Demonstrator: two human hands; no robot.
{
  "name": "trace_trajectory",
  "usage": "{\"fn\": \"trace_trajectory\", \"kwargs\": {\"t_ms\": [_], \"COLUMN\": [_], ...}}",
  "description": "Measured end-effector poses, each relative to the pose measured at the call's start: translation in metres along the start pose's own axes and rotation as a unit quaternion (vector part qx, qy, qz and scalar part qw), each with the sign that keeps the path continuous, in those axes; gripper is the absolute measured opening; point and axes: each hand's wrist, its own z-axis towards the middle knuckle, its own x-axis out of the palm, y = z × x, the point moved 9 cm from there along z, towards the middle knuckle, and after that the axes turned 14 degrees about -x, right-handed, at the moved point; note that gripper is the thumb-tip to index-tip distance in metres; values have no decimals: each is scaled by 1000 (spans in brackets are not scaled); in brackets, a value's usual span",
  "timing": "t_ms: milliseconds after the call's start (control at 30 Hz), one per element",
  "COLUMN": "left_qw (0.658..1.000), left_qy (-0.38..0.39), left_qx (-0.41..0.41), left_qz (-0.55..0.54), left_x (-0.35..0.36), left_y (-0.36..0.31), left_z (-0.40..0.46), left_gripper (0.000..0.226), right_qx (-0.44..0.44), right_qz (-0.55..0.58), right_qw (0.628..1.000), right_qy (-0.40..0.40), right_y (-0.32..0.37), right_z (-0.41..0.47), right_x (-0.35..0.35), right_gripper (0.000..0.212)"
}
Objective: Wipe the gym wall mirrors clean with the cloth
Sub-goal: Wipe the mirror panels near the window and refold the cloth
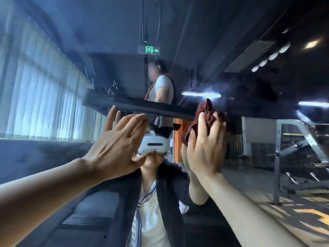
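At frame centre the right hand point(204, 145) presses a bunched dark red cloth point(204, 114) against the wall mirror point(53, 157), fingers curled into it. The left hand point(117, 145), fingers spread, lies flat on the glass

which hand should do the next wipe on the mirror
Right. The right hand already presses the dark red cloth against the mirror. The left hand is open with straight fingers and holds nothing.
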Motion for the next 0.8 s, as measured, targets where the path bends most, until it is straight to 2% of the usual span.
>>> {"fn": "trace_trajectory", "kwargs": {"t_ms": [133, 200, 267, 333, 433, 567, 733, 800], "left_qw": [999, 999, 999, 999, 999, 999, 998, 998], "left_qy": [4, 4, 2, -2, -23, -51, -50, -43], "left_qx": [-17, -27, -30, -28, -15, -3, -22, -44], "left_qz": [30, 34, 38, 43, 35, 18, 12, 15], "left_x": [-4, -6, -8, -8, -9, -13, -16, -18], "left_y": [20, 23, 22, 16, 0, -12, 11, 30], "left_z": [9, 18, 28, 37, 49, 61, 60, 56], "left_gripper": [98, 102, 101, 101, 101, 98, 98, 101], "right_qx": [-192, -244, -259, -231, -122, -12, 87, 50], "right_qz": [71, 87, 90, 76, 45, 8, -41, -34], "right_qw": [979, 965, 961, 970, 991, 1000, 994, 997], "right_qy": [18, 28, 31, 16, -6, -20, -45, -43], "right_y": [107, 124, 111, 77, -1, -82, -74, -35], "right_z": [49, 68, 83, 94, 107, 101, 95, 101], "right_x": [36, 44, 43, 37, 20, -2, 3, 12], "right_gripper": [48, 51, 53, 47, 45, 45, 52, 54]}}
